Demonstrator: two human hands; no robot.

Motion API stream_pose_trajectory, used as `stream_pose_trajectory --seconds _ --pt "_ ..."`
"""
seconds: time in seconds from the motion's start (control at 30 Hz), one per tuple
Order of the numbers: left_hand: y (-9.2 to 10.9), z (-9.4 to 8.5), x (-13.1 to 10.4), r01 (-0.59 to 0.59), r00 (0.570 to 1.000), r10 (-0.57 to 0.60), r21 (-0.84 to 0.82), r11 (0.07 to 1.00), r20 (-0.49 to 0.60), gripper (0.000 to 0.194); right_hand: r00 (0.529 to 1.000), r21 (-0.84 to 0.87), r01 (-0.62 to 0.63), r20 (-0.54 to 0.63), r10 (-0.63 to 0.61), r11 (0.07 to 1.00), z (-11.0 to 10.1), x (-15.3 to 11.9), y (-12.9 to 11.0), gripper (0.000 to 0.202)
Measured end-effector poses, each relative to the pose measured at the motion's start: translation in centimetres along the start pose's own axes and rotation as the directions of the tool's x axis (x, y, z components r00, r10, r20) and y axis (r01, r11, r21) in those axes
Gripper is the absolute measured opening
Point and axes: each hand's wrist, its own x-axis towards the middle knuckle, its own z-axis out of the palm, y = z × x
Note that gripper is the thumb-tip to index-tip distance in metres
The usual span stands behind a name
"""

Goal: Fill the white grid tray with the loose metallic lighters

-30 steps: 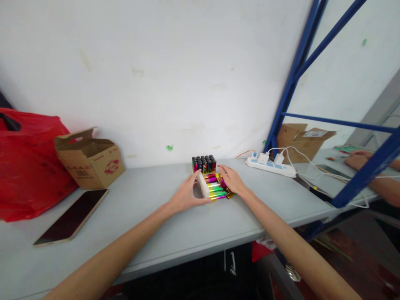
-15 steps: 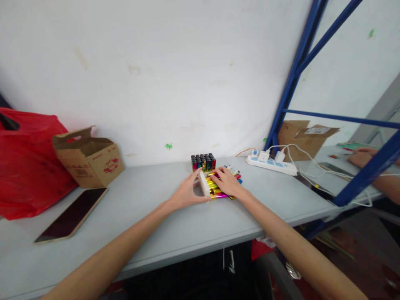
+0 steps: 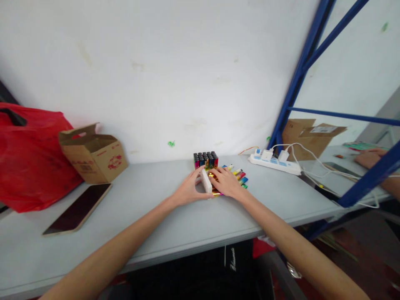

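Observation:
My left hand (image 3: 190,189) grips a small white tray (image 3: 206,181) by its two ends, thumb at the near end and fingers at the far one. The tray stands on its side on the grey table. My right hand (image 3: 226,182) lies over several shiny coloured lighters (image 3: 241,175) beside the tray, fingers spread and pointing toward it. Coloured ends stick out to the right from under this hand. Just behind both hands, a block of upright lighters with black tops (image 3: 205,160) stands near the wall.
At the left are a red bag (image 3: 34,158), an open cardboard box (image 3: 96,160) and a phone (image 3: 78,208). A white power strip (image 3: 275,163) with cables lies right, by a blue metal frame (image 3: 292,87). Another person's hand (image 3: 370,158) shows at far right.
My right hand lies further over the lighters, and more coloured ends now show fanned out at its right. The whole view has shifted slightly. My left hand keeps its grip on the tray.

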Motion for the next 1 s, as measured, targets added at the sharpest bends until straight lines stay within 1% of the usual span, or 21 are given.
stream_pose_trajectory --seconds 0.03,0.1,0.2,0.3,0.4,0.47,0.53,0.67,0.73,0.83,0.93,1.0 --pt "0.0 -0.4 -0.2 -0.012 1.000 0.012 0.025 1.000 0.005 0.112 1.000 -0.018 -0.028 0.000 0.028 0.999 -0.2 -0.1 0.2 0.041" --pt "0.0 -1.2 -0.5 -0.029 0.999 0.028 0.074 0.997 0.017 0.105 0.999 -0.041 -0.046 -0.002 0.046 0.998 -0.6 -0.2 0.5 0.041" --pt "0.0 -2.0 -0.7 -0.024 0.999 0.022 0.092 0.995 0.026 0.101 1.000 -0.028 -0.012 -0.024 0.011 1.000 -1.0 -0.4 0.2 0.041" --pt "0.1 -1.5 -0.1 -0.009 1.000 0.008 0.086 0.996 0.019 0.103 0.998 -0.010 0.063 -0.019 -0.063 0.998 -0.7 -0.5 -0.8 0.044" --pt "0.2 -0.8 0.3 -0.013 1.000 0.013 0.107 0.994 0.002 0.105 0.988 -0.060 0.155 0.018 -0.154 0.986 -0.3 -0.6 -1.5 0.040" --pt "0.3 -0.8 0.3 -0.013 1.000 0.013 0.096 0.995 0.005 0.103 0.986 -0.098 0.168 0.016 -0.168 0.981 -0.1 -0.7 -1.5 0.038" --pt "0.3 -1.4 0.0 -0.002 1.000 0.000 0.070 0.998 0.021 0.101 0.989 -0.114 0.144 -0.007 -0.145 0.983 -0.1 -0.7 -1.2 0.037" --pt "0.4 -3.5 -0.5 0.021 0.995 -0.021 0.005 1.000 0.098 0.096 0.993 -0.128 0.117 -0.014 -0.120 0.985 -0.2 -0.6 -0.8 0.036" --pt "0.4 -4.0 -0.3 0.037 0.993 -0.036 -0.005 0.999 0.109 0.097 0.995 -0.124 0.096 -0.028 -0.100 0.988 -0.1 -0.6 -1.1 0.039" --pt "0.4 -3.3 0.1 0.050 0.993 -0.046 -0.037 0.998 0.105 0.101 0.992 -0.112 0.114 -0.044 -0.120 0.987 0.2 -0.8 -1.9 0.043" --pt "0.6 -2.4 0.2 0.041 0.993 -0.033 -0.071 0.997 0.116 0.102 0.986 -0.121 0.166 -0.013 -0.169 0.979 0.5 -0.9 -2.2 0.041" --pt "0.9 -2.8 0.1 0.057 0.992 -0.045 -0.096 0.994 0.121 0.100 0.987 -0.121 0.157 -0.010 -0.159 0.980 0.5 -0.9 -2.0 0.040"
